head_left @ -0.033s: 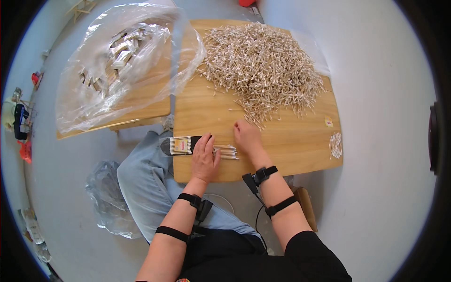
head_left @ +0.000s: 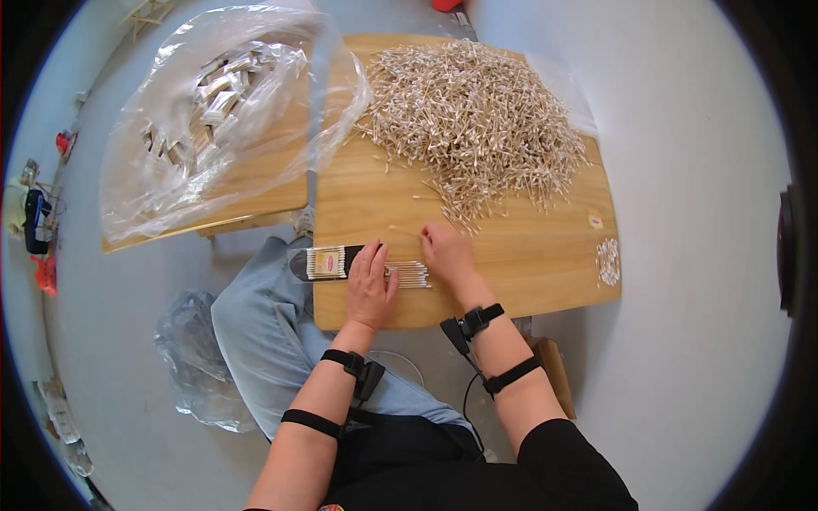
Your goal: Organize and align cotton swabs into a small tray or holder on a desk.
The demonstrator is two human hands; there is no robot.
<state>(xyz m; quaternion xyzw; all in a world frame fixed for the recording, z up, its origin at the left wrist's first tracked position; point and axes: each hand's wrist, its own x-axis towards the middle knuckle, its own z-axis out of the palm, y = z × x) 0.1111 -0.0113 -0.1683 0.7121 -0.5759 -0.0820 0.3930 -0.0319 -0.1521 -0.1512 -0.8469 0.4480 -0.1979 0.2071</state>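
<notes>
My left hand [head_left: 370, 288] lies with its fingers stretched out over a row of loose cotton swabs [head_left: 414, 274] near the table's front edge. The palm and fingers hide part of that row. Left of these fingers is a flat black-backed packet of cotton swabs [head_left: 326, 262] with a yellow label, jutting over the table's left edge. My right hand [head_left: 450, 254] is just beyond the row's right end, thumb and finger closed on a single cotton swab [head_left: 403, 229] that points left. Beyond it spreads a large heap of cotton swabs [head_left: 477, 119].
A clear plastic bag [head_left: 256, 179] with small packets covers a second wooden table at far left. On the right side of the wooden table [head_left: 537, 264] lie a small yellow label [head_left: 596, 220] and a little pile of white pieces [head_left: 608, 262]. A wall rises at right.
My right hand has drawn back slightly from the heap's near edge, and a cotton swab now shows in its fingers. My left hand stays put.
</notes>
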